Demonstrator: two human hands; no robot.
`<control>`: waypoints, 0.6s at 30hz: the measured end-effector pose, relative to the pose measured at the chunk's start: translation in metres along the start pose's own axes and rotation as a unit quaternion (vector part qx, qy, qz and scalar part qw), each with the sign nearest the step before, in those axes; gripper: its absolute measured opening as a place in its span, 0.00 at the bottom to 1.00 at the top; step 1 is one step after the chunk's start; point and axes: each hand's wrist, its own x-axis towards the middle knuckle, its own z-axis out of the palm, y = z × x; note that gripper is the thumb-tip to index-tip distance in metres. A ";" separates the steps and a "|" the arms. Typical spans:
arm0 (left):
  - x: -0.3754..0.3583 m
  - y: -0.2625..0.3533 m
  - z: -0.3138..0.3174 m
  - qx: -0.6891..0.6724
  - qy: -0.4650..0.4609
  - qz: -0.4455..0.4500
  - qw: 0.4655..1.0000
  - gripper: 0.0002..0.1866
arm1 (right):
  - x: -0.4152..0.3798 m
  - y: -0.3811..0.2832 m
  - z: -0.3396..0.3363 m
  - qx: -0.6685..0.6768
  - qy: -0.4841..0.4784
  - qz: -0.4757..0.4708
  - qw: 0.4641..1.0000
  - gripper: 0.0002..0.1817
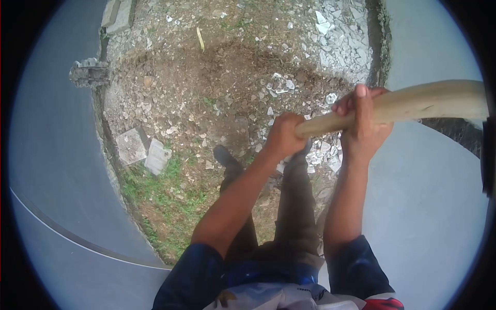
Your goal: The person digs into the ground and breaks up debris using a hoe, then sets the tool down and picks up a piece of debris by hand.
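A hoe with a thick, pale, slightly curved wooden handle (429, 102) stretches from the middle of the view to the right edge. Its dark metal head (486, 157) is partly cut off there. My left hand (282, 135) is wrapped around the handle's near end. Further along, toward the head, my right hand (366, 121) grips the same handle, its thumb lying along the top. Both hands are above the ground, in front of my body. Below them lies bare brown soil (227, 98) mixed with small stones.
Grey walls (57, 170) border the strip on both sides. Broken white rubble (343, 44) lies at the upper right. Two pale blocks (133, 145) rest at the left by some grass (170, 199). A concrete piece (89, 73) juts from the left wall. My feet stand on the soil.
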 end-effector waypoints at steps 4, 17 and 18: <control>0.094 -0.017 -0.011 0.038 -0.011 0.012 0.999 0.06 | 0.059 0.050 0.035 0.009 0.014 -0.086 0.996 0.14; -0.044 0.037 -0.022 -0.033 -0.171 -0.495 0.851 0.21 | 0.028 0.220 0.007 -0.121 -0.150 0.508 0.840 0.12; -0.020 0.062 -0.032 -0.078 -0.168 -0.528 0.829 0.21 | 0.049 0.214 0.012 -0.129 -0.169 0.504 0.837 0.12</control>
